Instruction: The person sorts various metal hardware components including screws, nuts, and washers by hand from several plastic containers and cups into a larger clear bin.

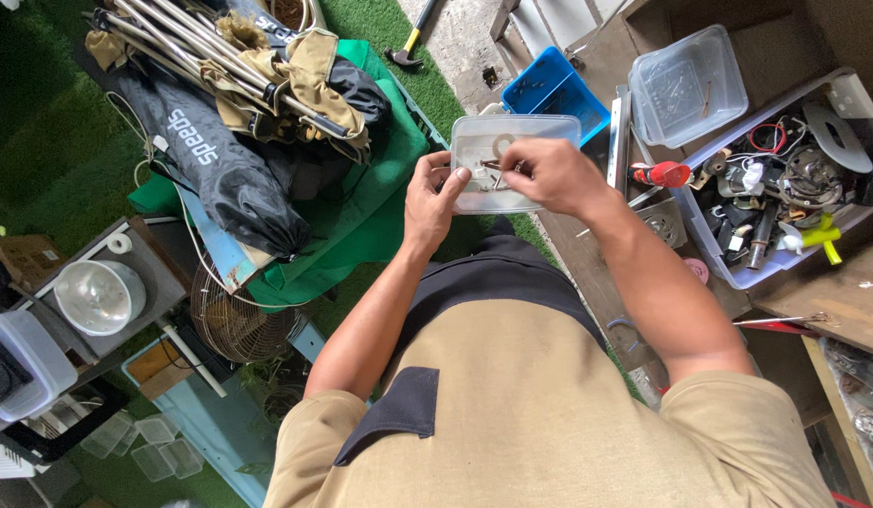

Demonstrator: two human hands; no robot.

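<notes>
- Above the lap, left hand (429, 196) grips the clear box (511, 160) by its edge.
- Right hand (549, 174) pinches small metal bits (493, 166) inside; sorting seems underway.
- Lifting them out needs a steady box.

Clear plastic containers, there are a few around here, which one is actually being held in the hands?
The small clear tub at centre: the left hand grips its edge while the right hand picks inside. The empty clear tub and the parts-filled bin sit untouched at right.
</notes>
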